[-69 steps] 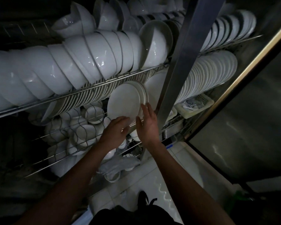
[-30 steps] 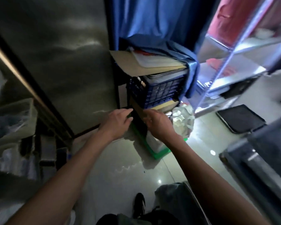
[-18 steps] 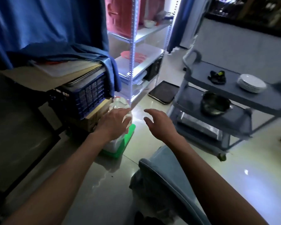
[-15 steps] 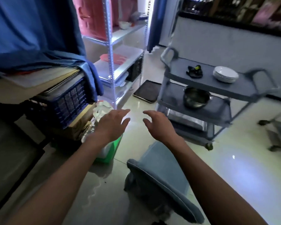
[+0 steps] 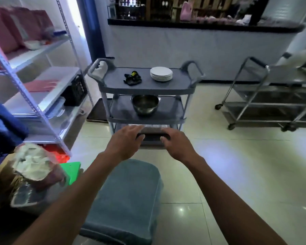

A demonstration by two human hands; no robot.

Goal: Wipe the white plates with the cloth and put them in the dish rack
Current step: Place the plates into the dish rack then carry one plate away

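A stack of white plates (image 5: 161, 73) sits on the top shelf of a grey three-tier cart (image 5: 177, 85) ahead of me. A dark crumpled cloth (image 5: 132, 79) with a yellow spot lies to the left of the plates on the same shelf. My left hand (image 5: 125, 143) and my right hand (image 5: 177, 145) are stretched out in front of me, low and short of the cart, fingers relaxed and holding nothing. The dish rack is out of view.
A metal bowl (image 5: 145, 103) sits on the cart's middle shelf. A blue cushioned stool (image 5: 127, 197) is just below my arms. A metal shelving unit (image 5: 34, 89) stands at left, a steel trolley (image 5: 265, 101) at right, a counter (image 5: 201, 39) behind.
My view has swung from the dish rack round to the room and now faces the grey cart. Both hands let go of the plate in the rack and hang free in front of me.
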